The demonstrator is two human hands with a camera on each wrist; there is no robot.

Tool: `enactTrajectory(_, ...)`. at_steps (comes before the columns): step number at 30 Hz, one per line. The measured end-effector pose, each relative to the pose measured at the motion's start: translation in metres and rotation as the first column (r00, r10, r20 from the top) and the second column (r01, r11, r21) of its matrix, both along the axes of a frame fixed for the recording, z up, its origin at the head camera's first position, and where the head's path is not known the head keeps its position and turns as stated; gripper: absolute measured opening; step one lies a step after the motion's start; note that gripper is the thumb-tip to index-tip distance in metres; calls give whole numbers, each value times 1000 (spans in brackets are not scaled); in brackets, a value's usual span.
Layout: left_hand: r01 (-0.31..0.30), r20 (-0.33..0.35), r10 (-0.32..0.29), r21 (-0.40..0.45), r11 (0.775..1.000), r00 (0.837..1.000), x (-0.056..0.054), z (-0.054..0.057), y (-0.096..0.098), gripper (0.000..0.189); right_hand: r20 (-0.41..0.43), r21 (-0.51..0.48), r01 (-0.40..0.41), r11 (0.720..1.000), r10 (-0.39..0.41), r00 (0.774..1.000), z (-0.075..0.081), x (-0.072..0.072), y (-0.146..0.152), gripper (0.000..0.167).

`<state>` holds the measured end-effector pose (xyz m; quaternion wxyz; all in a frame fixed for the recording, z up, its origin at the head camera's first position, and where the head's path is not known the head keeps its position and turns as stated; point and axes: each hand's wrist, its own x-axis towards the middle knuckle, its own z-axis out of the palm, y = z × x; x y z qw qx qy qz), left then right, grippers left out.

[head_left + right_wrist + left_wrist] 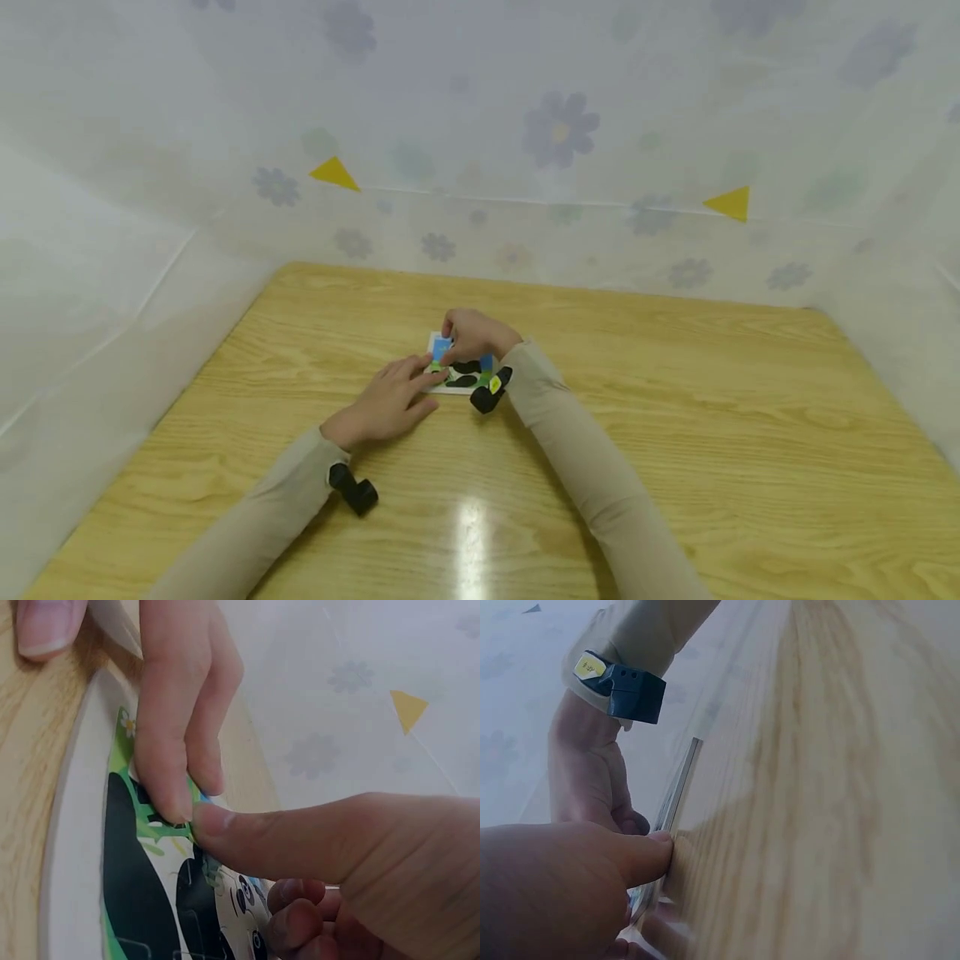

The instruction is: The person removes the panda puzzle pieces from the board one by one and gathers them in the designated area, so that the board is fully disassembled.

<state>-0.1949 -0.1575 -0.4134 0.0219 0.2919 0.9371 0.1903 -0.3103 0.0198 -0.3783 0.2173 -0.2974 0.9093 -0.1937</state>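
A small jigsaw puzzle (pixel 463 380) with a black-and-white panda picture and a white border lies flat on the table. My left hand (pixel 390 398) reaches in from its left side; straight fingers (pixel 161 742) rest on the picture. In the left wrist view, the left thumb (pixel 646 857) appears beside the puzzle's thin edge (pixel 681 784). From the far right, my right hand (pixel 476 335) bends over the puzzle. Its thumb (pixel 259 834) presses the picture close to the left fingertips, while its other fingers (pixel 300 922) are curled. Both hands cover part of the picture.
The wood-grain table (pixel 712 433) extends around the hands. A pale flowered sheet (pixel 480 100) stands behind it and along the sides, with yellow triangles (pixel 729 204) on the back. Black devices (pixel 352 490) are strapped to both wrists over the sleeves.
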Motion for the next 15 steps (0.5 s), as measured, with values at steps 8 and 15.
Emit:
enactTrajectory(8, -3, -5, 3, 1, 1000, 1000, 2, 1, 1, 47, 16, 20, -11, 1000, 11, 1000, 0, -1, -1, 36)
enactTrajectory(15, -5, -18, 5, 6, 1000, 1000, 3, 1, 1, 47, 45, 8, -23, 1000, 23, 999, 2, -2, -2, 40)
